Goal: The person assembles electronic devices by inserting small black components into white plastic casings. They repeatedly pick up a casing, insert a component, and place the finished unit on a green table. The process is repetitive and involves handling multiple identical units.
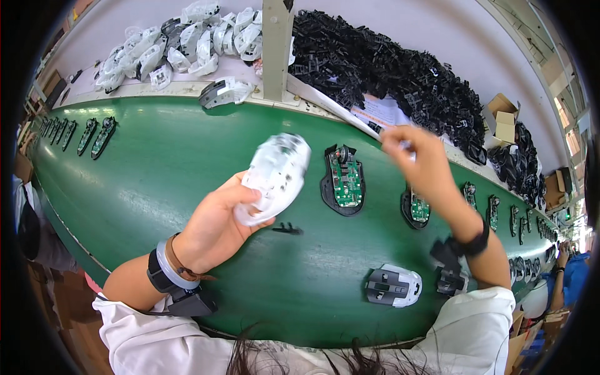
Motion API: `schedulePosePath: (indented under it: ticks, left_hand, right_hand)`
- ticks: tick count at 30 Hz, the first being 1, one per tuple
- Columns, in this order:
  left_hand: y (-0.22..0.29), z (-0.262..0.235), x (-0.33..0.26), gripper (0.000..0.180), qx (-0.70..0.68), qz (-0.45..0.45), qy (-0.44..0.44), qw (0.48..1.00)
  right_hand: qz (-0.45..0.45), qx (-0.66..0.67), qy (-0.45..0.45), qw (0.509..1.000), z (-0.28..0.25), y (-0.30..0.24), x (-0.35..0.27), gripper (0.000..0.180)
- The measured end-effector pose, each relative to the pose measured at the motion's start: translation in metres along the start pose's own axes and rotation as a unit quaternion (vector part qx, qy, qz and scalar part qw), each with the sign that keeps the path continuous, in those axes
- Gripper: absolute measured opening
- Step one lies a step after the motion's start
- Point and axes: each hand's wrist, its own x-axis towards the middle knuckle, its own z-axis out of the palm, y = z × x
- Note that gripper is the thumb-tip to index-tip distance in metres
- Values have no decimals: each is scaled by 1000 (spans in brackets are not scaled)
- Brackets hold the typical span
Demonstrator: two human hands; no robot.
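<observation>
My left hand (219,215) is closed around the edge of a white mouse shell (278,178), tilted above the green belt. My right hand (420,157) is raised near the far edge, fingers bent together in a pinch and blurred; a small pale bit shows at them, too unclear to name. Between my hands lies an open mouse base (345,181) with a green circuit board. Partly hidden by my right forearm is another mouse base (415,207). A small black clip-like part (287,229) rests below the shell. Nearer me sits a grey and white mouse cover (394,286).
White shells (187,40) are heaped on the far ledge, left of a metal post (275,50). Black plastic parts (375,59) pile up right of it. A grey-white shell (225,92) stands by the post. Rows of mouse bases (103,137) line the belt (162,169) at both sides.
</observation>
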Motion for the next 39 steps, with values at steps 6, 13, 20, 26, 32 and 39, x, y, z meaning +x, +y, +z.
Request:
schedulePosePath:
  ticks: [6, 13, 20, 26, 32, 39]
  left_hand:
    - [3, 7, 0, 45, 25, -9, -99, 995]
    - [3, 1, 3, 36, 50, 5, -102, 994]
    - [5, -7, 1, 37, 75, -14, -117, 990]
    - [2, -7, -2, 52, 138, -12, -113, 984]
    - [9, 6, -4, 76, 85, -41, -224, 970]
    - [6, 5, -1, 69, 10, 2, -232, 973]
  right_hand:
    - [86, -84, -100, 988, 10, 78, 54, 25]
    - [-37, -144, 6, 989, 22, 85, 108, 23]
    - [-48, -130, -134, 981, 51, 64, 130, 32]
    - [27, 30, -9, 999, 15, 65, 86, 22]
    - [13, -78, 81, 994, -8, 80, 46, 19]
    - [-41, -92, 46, 994, -4, 83, 14, 26]
